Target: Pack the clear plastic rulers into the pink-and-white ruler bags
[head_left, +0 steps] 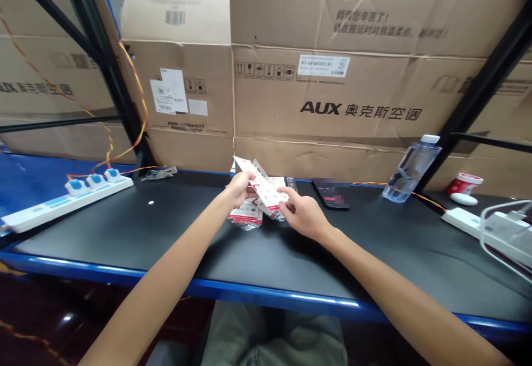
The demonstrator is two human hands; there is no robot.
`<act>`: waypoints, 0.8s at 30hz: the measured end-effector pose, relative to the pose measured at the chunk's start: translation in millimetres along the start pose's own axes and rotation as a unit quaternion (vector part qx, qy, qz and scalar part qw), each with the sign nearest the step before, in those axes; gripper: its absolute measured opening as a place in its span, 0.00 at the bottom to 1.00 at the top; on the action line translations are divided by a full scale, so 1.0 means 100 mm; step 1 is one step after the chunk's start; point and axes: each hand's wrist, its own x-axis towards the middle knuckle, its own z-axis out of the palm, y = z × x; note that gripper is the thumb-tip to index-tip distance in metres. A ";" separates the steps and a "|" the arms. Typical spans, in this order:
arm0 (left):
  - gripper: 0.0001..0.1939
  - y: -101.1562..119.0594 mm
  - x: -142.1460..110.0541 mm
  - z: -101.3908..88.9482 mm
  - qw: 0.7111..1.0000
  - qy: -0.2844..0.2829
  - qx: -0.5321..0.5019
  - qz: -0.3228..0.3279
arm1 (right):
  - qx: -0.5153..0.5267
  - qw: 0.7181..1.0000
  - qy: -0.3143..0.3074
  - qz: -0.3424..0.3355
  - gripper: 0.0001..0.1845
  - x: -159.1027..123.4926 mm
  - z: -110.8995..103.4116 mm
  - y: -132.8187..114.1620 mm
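Note:
A white card with red print (266, 190) is held tilted above the table. My left hand (240, 189) is closed on its left edge, thumb on top. At the card's lower right, my right hand (305, 214) has its fingers curled and pinched at the edge. Beneath lie more red-and-white cards (246, 215), some in clear plastic wrapping, partly hidden by the held card and my hands. A dark phone (331, 194) with a lit screen lies right of my right hand.
On the black tabletop (166, 244), a clear water bottle (411, 171) leans at the right. Nearby are a red-and-white tub (464, 184), a white oval object (463, 199) and a power strip (490, 230). Another power strip (68, 202) lies left. Large cardboard (353, 155) stands behind.

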 end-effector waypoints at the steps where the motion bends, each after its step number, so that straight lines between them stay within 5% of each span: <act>1: 0.06 0.00 0.00 0.00 1.000 -0.001 0.001 0.000 | -0.006 1.000 -0.004 -0.008 0.22 0.00 0.00 -0.01; 12: 0.05 0.01 -0.05 -0.01 0.999 -0.034 0.020 0.019 | -0.137 0.989 -0.031 0.039 0.26 0.02 0.07 0.00; 24: 0.06 0.02 -0.07 0.00 0.999 -0.035 0.005 0.025 | -0.103 0.994 -0.012 0.025 0.26 0.00 0.04 -0.06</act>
